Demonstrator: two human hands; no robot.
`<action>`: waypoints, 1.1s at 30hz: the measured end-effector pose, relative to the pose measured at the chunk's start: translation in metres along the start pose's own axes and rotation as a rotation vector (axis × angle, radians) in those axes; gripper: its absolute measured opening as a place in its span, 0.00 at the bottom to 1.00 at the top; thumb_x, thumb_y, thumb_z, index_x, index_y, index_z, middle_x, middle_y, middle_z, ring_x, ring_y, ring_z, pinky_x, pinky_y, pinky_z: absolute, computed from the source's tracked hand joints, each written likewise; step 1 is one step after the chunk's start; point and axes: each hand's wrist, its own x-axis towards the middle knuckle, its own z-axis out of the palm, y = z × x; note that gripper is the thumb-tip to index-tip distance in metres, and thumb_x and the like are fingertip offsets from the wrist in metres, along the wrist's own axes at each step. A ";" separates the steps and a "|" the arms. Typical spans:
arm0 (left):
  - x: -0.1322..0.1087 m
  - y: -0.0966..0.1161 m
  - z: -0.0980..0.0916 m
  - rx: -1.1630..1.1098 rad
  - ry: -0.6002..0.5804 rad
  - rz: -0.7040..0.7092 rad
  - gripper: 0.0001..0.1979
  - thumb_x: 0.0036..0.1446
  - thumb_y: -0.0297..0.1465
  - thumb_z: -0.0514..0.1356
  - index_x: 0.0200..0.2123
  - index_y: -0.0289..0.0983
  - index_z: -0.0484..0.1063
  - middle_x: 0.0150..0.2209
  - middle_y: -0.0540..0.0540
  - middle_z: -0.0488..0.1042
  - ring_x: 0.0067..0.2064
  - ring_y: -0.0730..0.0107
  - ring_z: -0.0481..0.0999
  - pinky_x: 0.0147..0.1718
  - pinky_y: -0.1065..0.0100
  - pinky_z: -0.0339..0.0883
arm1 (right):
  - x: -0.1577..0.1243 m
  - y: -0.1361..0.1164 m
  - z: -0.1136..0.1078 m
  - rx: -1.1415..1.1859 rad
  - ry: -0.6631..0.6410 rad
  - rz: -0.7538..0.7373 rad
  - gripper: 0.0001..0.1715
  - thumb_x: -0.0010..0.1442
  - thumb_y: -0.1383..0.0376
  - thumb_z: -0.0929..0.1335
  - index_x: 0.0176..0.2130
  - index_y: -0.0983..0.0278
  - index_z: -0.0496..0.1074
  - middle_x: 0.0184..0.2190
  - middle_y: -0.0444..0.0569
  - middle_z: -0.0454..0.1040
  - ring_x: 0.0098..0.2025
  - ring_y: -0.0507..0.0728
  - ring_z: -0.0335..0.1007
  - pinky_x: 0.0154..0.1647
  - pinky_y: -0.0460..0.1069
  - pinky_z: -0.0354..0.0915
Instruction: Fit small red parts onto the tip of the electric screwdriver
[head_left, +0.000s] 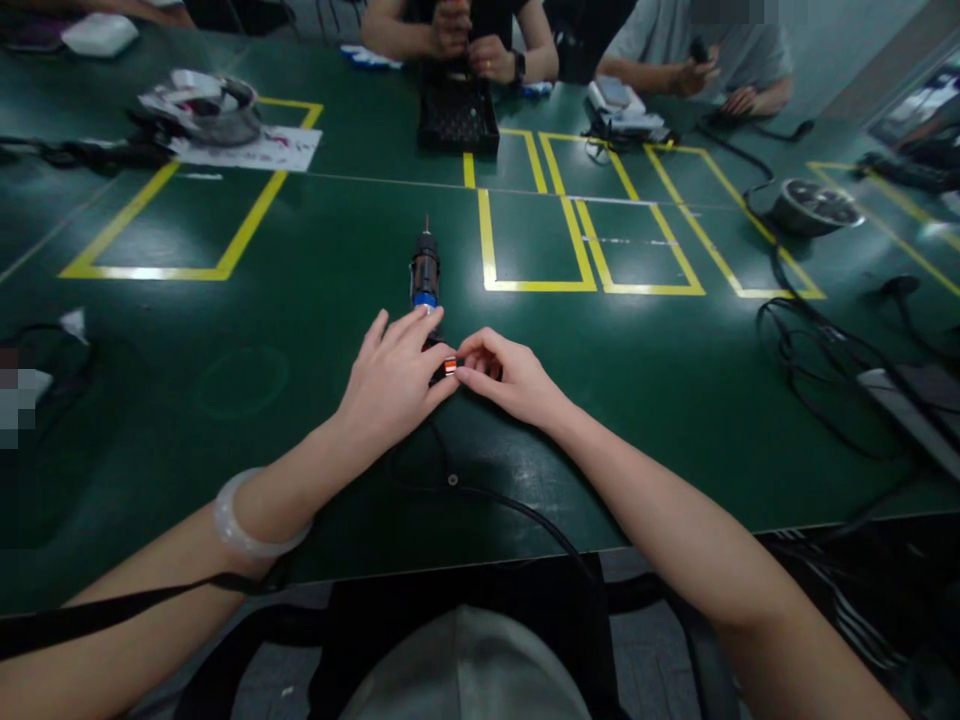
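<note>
An electric screwdriver (425, 268) with a dark body and a blue ring lies on the green table (337, 235), its thin bit pointing away from me. My left hand (394, 370) holds its rear part from above, fingers spread over the body and thumb along the right side. Between that thumb and my other fingertips shows a small bright orange-red patch (450, 367) with pale bands. Thumb and fingers of my right hand (510, 372) are curled together in a pinch right beside this patch; what they grip, if anything, is hidden.
A black cord (517, 503) runs over the table's front edge. Yellow tape outlines (536, 286) mark the tabletop. Across sits a person handling something above a black tray (459, 125). Cables (799, 350) and a round metal part (814, 208) lie right; a metal bowl-like part (225, 115) stands left.
</note>
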 end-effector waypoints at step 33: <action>-0.004 -0.001 0.002 -0.330 -0.294 -0.272 0.30 0.62 0.44 0.62 0.66 0.44 0.66 0.76 0.34 0.40 0.71 0.37 0.59 0.62 0.46 0.65 | 0.002 0.000 -0.002 0.339 0.026 0.198 0.13 0.62 0.58 0.71 0.43 0.63 0.69 0.24 0.40 0.74 0.28 0.50 0.73 0.29 0.46 0.64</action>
